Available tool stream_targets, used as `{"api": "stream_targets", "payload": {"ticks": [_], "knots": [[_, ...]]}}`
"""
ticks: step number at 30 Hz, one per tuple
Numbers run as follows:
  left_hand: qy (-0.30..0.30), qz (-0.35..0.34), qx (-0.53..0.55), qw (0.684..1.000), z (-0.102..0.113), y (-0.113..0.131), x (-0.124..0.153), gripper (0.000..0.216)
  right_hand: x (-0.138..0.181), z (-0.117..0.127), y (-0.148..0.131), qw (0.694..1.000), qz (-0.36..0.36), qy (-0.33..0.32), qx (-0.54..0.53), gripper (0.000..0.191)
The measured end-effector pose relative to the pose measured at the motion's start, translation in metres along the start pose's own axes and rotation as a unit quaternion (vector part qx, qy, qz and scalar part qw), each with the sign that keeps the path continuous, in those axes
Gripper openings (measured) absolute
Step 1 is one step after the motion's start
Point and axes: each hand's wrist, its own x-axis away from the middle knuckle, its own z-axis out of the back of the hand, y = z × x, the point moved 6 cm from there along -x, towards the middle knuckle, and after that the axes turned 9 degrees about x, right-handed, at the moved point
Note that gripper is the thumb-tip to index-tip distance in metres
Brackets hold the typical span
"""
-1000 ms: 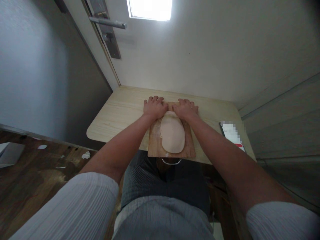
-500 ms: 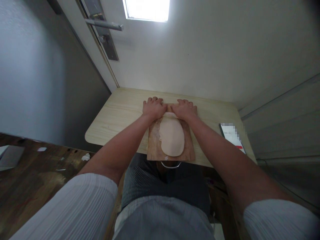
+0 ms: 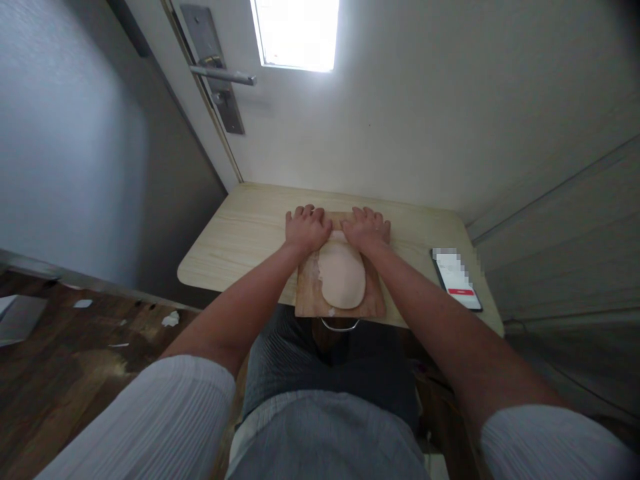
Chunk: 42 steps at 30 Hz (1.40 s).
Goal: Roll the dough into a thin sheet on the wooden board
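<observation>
A flat oval sheet of pale dough (image 3: 342, 279) lies on a wooden board (image 3: 307, 301) at the near edge of a light wooden table (image 3: 240, 233). My left hand (image 3: 306, 228) and my right hand (image 3: 366, 229) rest palm down, side by side, on the far end of the dough and board. Their fingers lie flat and point away from me. Whatever may be under the palms is hidden. Both forearms reach out from white sleeves.
A phone (image 3: 456, 280) with a lit screen lies on the table's right side. A door with a metal lever handle (image 3: 223, 75) stands at the back left, and a white wall runs behind the table. Scraps lie on the dark wooden floor (image 3: 75, 347) to the left.
Both hands have slid a little toward me over the far end of the dough, so less of it shows. The view has tilted slightly.
</observation>
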Motion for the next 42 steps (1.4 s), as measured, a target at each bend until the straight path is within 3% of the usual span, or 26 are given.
{"api": "stream_targets", "payload": {"ticks": [13, 29, 42], "knots": [[0.004, -0.012, 0.005, 1.0, 0.011, 0.008, 0.037, 0.045, 0.043, 0.003, -0.004, 0.997, 0.017, 0.073, 0.019, 0.059], [-0.001, -0.021, 0.024, 1.0, 0.015, 0.006, 0.086, 0.055, 0.085, 0.011, -0.003, 0.999, 0.044, 0.029, -0.001, 0.059], [-0.005, -0.025, 0.03, 0.999, 0.018, 0.008, 0.107, 0.07, 0.117, 0.012, -0.002, 0.997, 0.065, 0.045, -0.019, 0.066]]}}
